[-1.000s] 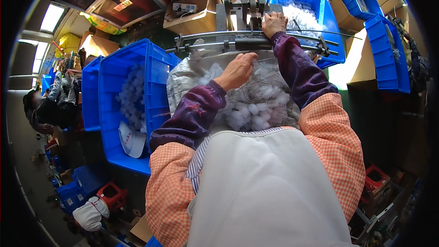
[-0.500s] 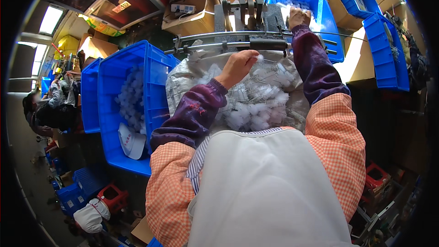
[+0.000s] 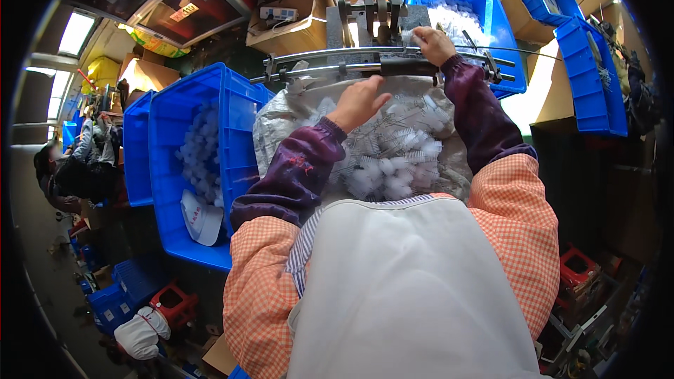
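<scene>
Over an open pale sack (image 3: 270, 123) my left hand (image 3: 357, 105) hovers with thumb and fingers apart, holding nothing that I can see. Beneath it in the sack lies a heap of small white bristle brushes (image 3: 393, 168) with thin wire stems. My right hand (image 3: 435, 47) is at the metal bench machine (image 3: 379, 21), its fingers pinched on a small white bristle brush (image 3: 407, 36), partly hidden by the fingertips. Between my two hands runs a steel rail with a black roller (image 3: 407, 65). Past the right hand, a blue bin (image 3: 502, 45) holds more white bristle pieces (image 3: 453, 17).
To the left, a large blue bin (image 3: 232, 147) contains white tufted pieces (image 3: 201, 144) and a white cap (image 3: 201, 219). Cardboard boxes (image 3: 295, 24) stand behind the machine. More blue bins (image 3: 593, 77) are at far right. Another person (image 3: 88, 161) sits at far left.
My right hand has come from the back blue bin toward the machine, with a small white brush at its fingertips. My left hand has opened and shifted slightly left; the white tuft at its fingers is gone.
</scene>
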### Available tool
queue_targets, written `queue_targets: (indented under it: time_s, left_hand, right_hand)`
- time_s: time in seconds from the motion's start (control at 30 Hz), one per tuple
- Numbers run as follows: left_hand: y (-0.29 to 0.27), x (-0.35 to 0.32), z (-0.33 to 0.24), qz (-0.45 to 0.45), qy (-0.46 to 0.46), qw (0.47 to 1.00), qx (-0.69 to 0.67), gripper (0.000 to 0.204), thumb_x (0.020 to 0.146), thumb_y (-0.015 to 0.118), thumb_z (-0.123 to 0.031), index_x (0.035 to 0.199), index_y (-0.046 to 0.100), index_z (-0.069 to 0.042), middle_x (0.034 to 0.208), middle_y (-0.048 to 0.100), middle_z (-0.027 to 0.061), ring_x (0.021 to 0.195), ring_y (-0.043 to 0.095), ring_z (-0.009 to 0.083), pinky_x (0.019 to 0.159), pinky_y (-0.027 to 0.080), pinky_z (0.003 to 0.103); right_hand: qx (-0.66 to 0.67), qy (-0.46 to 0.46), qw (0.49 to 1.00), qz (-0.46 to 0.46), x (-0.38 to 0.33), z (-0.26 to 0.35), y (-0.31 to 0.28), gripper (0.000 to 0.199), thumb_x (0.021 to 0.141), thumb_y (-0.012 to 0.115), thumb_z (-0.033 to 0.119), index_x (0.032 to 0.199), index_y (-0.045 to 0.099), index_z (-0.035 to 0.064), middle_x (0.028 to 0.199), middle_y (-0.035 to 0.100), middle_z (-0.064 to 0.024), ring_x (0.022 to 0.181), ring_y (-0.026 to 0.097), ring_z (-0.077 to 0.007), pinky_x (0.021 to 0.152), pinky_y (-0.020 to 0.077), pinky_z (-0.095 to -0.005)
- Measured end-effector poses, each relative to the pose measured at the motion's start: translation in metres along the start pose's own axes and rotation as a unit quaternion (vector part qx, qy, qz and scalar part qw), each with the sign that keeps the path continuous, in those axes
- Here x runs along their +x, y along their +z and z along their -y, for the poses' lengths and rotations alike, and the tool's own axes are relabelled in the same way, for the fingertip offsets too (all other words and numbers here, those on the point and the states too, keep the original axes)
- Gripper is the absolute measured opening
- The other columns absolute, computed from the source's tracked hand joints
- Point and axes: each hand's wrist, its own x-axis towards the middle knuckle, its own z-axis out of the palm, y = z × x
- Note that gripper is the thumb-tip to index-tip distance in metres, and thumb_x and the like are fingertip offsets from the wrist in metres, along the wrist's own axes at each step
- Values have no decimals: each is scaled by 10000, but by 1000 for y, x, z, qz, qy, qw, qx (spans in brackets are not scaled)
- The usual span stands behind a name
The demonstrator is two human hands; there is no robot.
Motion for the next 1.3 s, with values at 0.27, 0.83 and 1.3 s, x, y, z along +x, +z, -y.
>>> queue_targets:
  time_s: [0.27,0.83,1.3]
  left_hand:
    - [13,-15,23,245,-3,969,-11,222,767,588,-227,931,627,-83,954,615,172,915,574,322,796,449,373]
    - [4,-7,7,-59,6,991,-121,166,715,676,-113,842,592,-48,875,505,107,722,543,227,657,448,317]
    - [0,-8,2,-33,-13,989,-145,173,729,668,-126,863,606,-35,873,510,95,648,548,180,617,460,295]
  right_hand:
    - [-216,49,972,-73,40,-20,40,188,823,510,239,966,593,149,956,604,-51,986,522,-256,824,420,-388]
    - [-170,51,983,-38,45,-21,39,215,831,480,271,984,579,155,1027,595,-23,1041,477,-232,874,318,-402]
    - [-128,65,989,-19,50,-23,38,236,819,507,313,990,594,176,1048,604,-22,1051,483,-233,888,292,-411]
